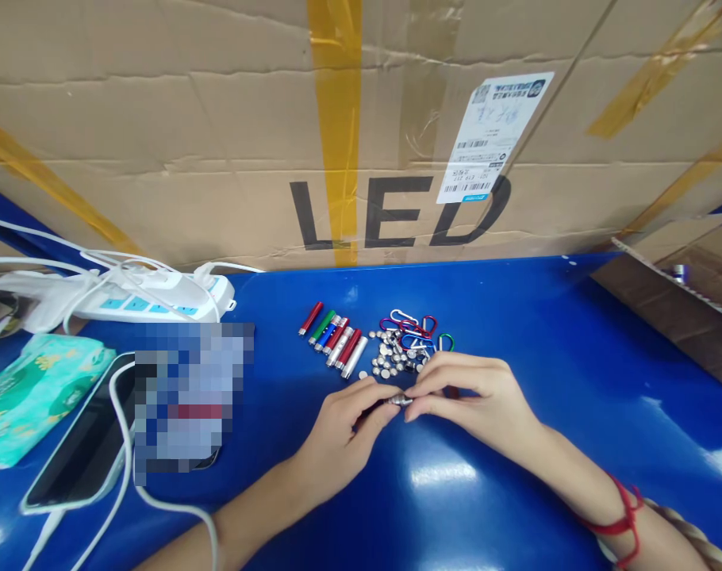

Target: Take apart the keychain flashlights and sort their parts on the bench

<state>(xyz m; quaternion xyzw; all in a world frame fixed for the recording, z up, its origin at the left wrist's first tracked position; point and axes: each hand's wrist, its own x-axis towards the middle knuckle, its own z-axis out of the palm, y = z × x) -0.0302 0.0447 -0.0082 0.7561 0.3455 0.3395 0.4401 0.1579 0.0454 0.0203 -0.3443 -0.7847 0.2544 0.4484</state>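
Note:
Near the middle of the blue table, my left hand [344, 424] is closed in a pinch around a mini flashlight [401, 400]. Only its silvery metal end shows; the rest is hidden by the fingers. From the other side, the thumb and fingertips of my right hand [477, 388] close on the tip of that end. Just beyond my hands lies a loose pile of button cells [390, 353]. Carabiner clips [417, 325] in red, blue, green and silver overlap the pile's far side. To the left, several mini flashlights [340, 341] in red, green, blue and silver lie in a slanted row.
A large cardboard box [230, 143] marked LED walls off the back. At left are a white power strip [159, 297] with cables, a green tissue pack [33, 396], a phone [81, 444] and a blurred-out item [191, 396]. An open carton [664, 309] stands at right.

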